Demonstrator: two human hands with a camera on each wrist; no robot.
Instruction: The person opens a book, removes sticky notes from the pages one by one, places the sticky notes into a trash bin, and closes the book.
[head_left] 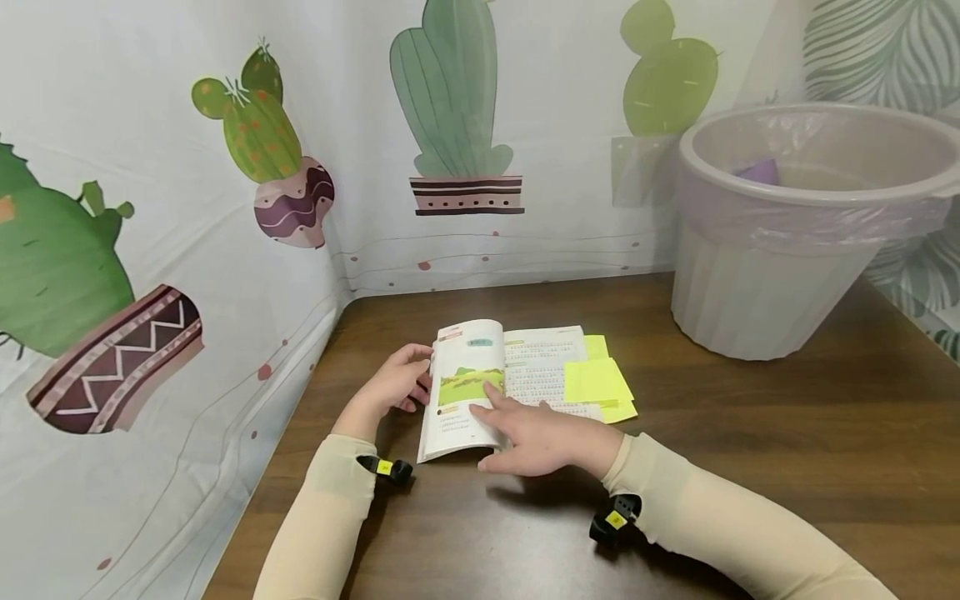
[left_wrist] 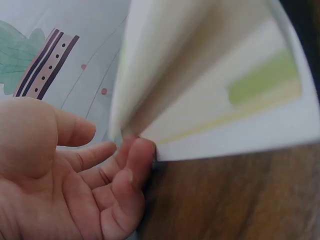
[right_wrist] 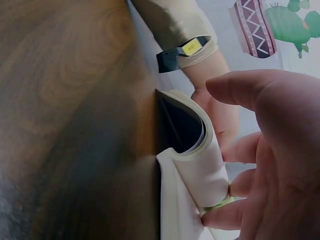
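Note:
An open book (head_left: pixel 461 358) lies on the wooden table, its left pages bowed upward and printed with a green landscape. At its left edge is my left hand (head_left: pixel 395 379), fingers loosely bent. The left wrist view shows those fingertips touching the book's edge (left_wrist: pixel 215 127), with the thumb apart. Across the left page and the fold reaches my right hand (head_left: pixel 534 433), its fingers spread and fingertips resting on the paper. In the right wrist view the thumb stands off from the curved pages (right_wrist: pixel 200 170). Yellow sticky notes (head_left: pixel 596 382) overlap the right page's outer edge.
A large pale bin (head_left: pixel 757 275) with a clear liner and something purple inside stands at the back right of the table (head_left: pixel 750 467). A cactus-print curtain (head_left: pixel 555 242) hangs behind and to the left. Both wrists carry black strapped cameras.

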